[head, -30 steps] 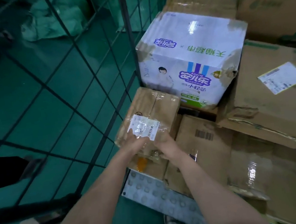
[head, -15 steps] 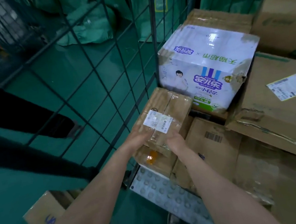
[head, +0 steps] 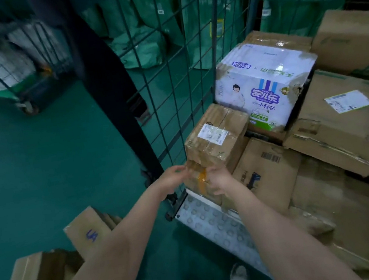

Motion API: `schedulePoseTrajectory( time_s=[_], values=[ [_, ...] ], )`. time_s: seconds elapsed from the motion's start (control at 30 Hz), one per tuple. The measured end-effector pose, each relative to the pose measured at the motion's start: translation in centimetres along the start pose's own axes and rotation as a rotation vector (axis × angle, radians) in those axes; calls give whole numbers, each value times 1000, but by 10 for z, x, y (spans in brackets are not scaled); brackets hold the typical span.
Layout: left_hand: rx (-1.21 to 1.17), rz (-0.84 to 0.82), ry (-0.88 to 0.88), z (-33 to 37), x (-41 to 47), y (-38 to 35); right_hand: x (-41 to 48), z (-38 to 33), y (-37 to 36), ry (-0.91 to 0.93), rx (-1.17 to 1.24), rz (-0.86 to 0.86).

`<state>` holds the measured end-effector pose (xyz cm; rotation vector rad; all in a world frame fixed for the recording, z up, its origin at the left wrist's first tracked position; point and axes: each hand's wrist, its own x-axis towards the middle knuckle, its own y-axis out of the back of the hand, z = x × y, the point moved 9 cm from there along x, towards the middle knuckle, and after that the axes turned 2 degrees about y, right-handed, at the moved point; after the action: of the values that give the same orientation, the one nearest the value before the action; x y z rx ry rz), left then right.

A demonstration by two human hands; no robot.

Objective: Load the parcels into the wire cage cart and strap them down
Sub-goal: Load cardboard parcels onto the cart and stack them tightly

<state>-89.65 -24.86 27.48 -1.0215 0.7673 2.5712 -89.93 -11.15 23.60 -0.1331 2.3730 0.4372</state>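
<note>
Parcel [head: 216, 135] beside cage wall [head: 214, 29]: left hand [head: 174, 177], right hand [head: 218, 178] at its near edge, grip unclear; press it flush, level.

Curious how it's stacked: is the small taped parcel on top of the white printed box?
No, the taped parcel sits lower, in front of the white box.

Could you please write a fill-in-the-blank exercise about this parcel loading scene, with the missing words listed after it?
The small taped parcel carries a ____ label on top.
The lower box beneath it has a strip of ____ tape.
The floor box has letters written in ____ ink.
The sacks in the background are ____.
Missing words: white, orange, blue, green.
</note>
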Motion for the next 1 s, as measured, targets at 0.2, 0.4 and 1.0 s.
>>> schedulePoseTrajectory(
  time_s=[0.2, 0.4, 1.0],
  values=[
    [-143, 123, 67, -56, -47, 14, -34, -2, -42, 13, -150, -146],
    [-347, 275, 137, -102, -81, -6, -73, 0, -68, 114, -316, -321],
    [-763, 594, 401, -261, -226, -80, -167, 94, -148, 127, -565, -619]
  ],
)
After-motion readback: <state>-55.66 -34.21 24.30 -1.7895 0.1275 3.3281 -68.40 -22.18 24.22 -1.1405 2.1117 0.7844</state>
